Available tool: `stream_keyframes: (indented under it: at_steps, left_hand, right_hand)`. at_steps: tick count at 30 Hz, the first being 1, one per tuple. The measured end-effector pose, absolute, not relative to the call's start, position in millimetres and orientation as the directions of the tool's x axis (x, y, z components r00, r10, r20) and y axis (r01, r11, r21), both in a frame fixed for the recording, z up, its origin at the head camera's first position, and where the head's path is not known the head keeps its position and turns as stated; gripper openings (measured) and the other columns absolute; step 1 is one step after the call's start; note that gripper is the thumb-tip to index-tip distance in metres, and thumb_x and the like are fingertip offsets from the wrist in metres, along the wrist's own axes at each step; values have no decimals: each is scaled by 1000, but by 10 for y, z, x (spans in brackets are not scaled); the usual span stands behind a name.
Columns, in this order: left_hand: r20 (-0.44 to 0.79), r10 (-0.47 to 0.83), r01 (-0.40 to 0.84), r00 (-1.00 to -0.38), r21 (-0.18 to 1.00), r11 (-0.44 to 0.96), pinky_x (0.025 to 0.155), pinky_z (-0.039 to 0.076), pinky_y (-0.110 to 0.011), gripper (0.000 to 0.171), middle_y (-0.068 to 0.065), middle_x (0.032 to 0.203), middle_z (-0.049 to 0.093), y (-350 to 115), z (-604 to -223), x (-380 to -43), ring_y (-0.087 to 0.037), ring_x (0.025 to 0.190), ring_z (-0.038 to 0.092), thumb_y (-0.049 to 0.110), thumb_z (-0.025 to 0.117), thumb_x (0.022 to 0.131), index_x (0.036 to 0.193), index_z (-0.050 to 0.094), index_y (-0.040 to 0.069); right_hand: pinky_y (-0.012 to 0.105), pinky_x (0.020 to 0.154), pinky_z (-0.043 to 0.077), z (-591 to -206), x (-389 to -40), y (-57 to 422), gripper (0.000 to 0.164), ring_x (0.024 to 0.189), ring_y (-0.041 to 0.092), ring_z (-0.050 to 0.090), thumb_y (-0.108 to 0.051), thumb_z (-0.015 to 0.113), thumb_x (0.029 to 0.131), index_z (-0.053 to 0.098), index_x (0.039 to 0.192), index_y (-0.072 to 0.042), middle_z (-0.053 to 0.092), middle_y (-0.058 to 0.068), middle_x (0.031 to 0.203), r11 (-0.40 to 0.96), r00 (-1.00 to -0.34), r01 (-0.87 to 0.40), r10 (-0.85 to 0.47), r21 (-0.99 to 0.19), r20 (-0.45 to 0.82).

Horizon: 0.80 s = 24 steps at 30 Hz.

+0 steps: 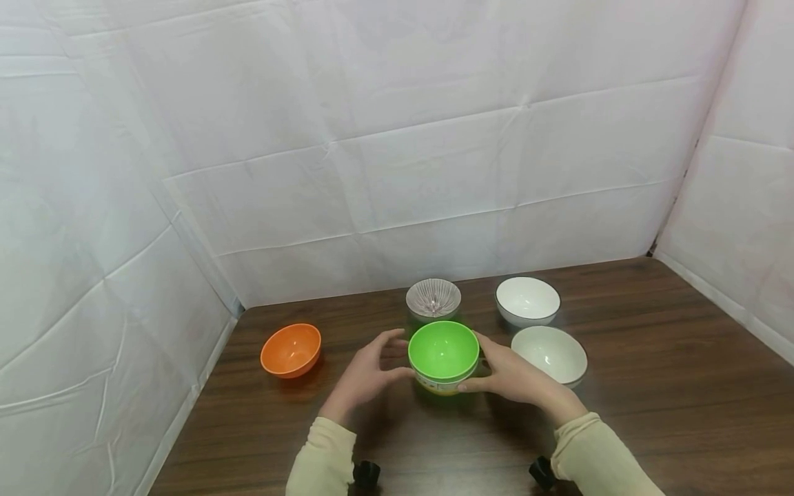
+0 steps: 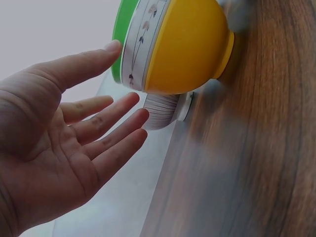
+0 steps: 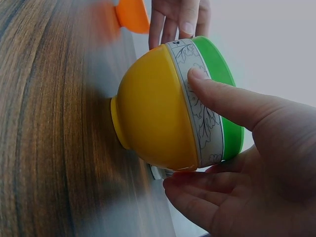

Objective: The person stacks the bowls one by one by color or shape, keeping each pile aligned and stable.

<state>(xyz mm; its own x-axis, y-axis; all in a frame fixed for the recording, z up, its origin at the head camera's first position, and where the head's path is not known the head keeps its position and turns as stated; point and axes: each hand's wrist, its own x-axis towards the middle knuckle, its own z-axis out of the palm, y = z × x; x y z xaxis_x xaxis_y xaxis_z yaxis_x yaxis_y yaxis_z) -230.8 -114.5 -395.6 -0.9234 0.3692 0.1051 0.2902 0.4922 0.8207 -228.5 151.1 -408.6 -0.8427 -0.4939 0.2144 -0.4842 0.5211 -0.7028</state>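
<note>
Bowl stack [image 1: 442,358], on or just over the desk [image 1: 651,386]: right hand [image 1: 511,372] pinches its side, left hand [image 1: 367,375] keeps clear, fingers spread. Nesting seems the step; next likely calls for gentle release.

pale cream sleeves [image 1: 324,458] are worn, wrinkled at the cuffs [image 1: 575,428]; beside each, a small black piece [image 1: 367,474] (blocky, its details too small to be made out) is seen.

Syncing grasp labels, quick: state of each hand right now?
Left hand: open beside the stacked bowls; thumb contact can't be told.
Right hand: closed, holding the stacked bowls between thumb and fingers.
</note>
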Motion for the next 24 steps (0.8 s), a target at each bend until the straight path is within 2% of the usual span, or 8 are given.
stream_keyframes:
  at_steps: [11, 18, 24]
  left_hand:
    - [140, 287, 274, -948, 815, 510, 98, 48, -56, 54, -14, 126, 62, -1244, -3958, -2318, -31, 115, 57, 20, 72, 85, 134, 51, 5]
    - [191, 101, 215, -976, 819, 532, 102, 46, -53, 46, -11, 128, 62, -1373, -3943, -2350, -27, 119, 55, 20, 72, 85, 127, 58, 9]
    - [328, -32, 252, -944, 780, 573, 106, 39, -59, 41, -16, 132, 58, -1584, -3959, -2401, -32, 123, 49, 18, 71, 86, 124, 60, 6]
  right_hand:
    - [58, 102, 43, -4092, -2289, 1515, 96, 122, 34, 50, -40, 78, 75, 29, 146, 2, 51, 21, 137, 523, -843, -478, -498, -705, 203]
    - [58, 101, 43, -4098, -2291, 1518, 96, 122, 34, 51, -40, 78, 74, 29, 146, 2, 52, 21, 136, 518, -840, -483, -501, -706, 207]
    - [60, 102, 42, -4101, -2284, 1514, 96, 123, 34, 50, -40, 78, 74, 29, 146, 2, 52, 21, 137, 522, -845, -477, -495, -707, 205]
